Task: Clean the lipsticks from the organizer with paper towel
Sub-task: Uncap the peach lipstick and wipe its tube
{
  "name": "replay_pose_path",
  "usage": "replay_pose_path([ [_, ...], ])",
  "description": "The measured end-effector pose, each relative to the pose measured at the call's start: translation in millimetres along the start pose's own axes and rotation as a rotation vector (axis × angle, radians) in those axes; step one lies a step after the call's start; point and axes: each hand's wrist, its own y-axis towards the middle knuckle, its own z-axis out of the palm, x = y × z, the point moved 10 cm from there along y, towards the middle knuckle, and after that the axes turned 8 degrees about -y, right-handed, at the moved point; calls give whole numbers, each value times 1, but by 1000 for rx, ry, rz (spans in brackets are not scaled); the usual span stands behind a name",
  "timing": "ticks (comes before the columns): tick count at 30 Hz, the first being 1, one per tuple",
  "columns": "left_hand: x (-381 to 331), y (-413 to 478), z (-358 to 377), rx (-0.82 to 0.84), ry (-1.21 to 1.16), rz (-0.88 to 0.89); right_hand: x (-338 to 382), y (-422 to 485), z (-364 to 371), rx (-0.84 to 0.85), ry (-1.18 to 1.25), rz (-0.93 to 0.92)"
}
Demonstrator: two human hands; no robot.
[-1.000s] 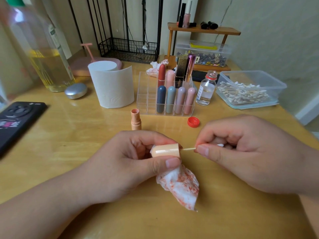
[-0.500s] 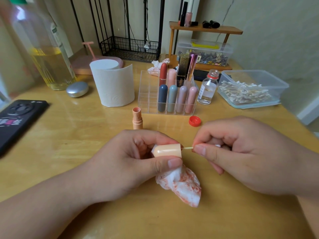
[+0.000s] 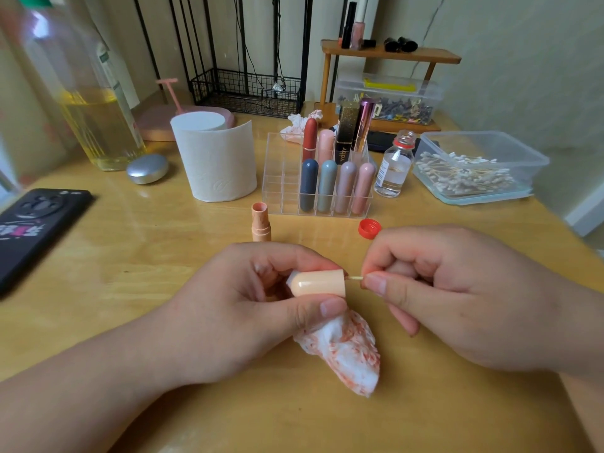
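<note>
My left hand [image 3: 235, 308] grips a peach lipstick cap [image 3: 318, 283] on its side, open end to the right, with a crumpled paper towel [image 3: 343, 351] stained orange-red tucked under the fingers. My right hand [image 3: 457, 299] pinches a cotton swab [image 3: 354, 278] whose stick runs into the cap's mouth. The uncapped peach lipstick [image 3: 260, 222] stands upright on the table just behind my left hand. Behind it, the clear organizer [image 3: 281, 178] holds several capped lipsticks in its right compartments.
A paper towel roll [image 3: 215, 158] stands left of the organizer. Right of it are a small open glass bottle [image 3: 394, 166], its red cap [image 3: 369, 228] and a tub of cotton swabs [image 3: 474, 168]. A phone [image 3: 36, 223], silver tin [image 3: 147, 169] and large oil bottle [image 3: 85, 93] sit left.
My right hand has slid slightly toward the cap, so less of the swab stick shows between them. The view shifted a little; the other objects have not moved.
</note>
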Motion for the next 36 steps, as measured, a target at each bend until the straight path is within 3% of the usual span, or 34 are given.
replay_pose_path([
  [6,-1,-1,0,-1,75,7,0,-3,14,160,145,-4],
  [13,4,-1,1,14,106,-31,-10,0,8,123,165,-21],
  [17,6,0,-1,-10,92,-49,-40,4,-20,-10,205,130],
  [21,11,-1,2,7,126,-88,-90,13,-34,-243,4,359],
  [25,12,-2,2,15,118,-113,-114,18,-24,-267,-46,488],
  [36,14,0,-4,-34,60,-97,-126,29,-17,-292,-113,567],
])
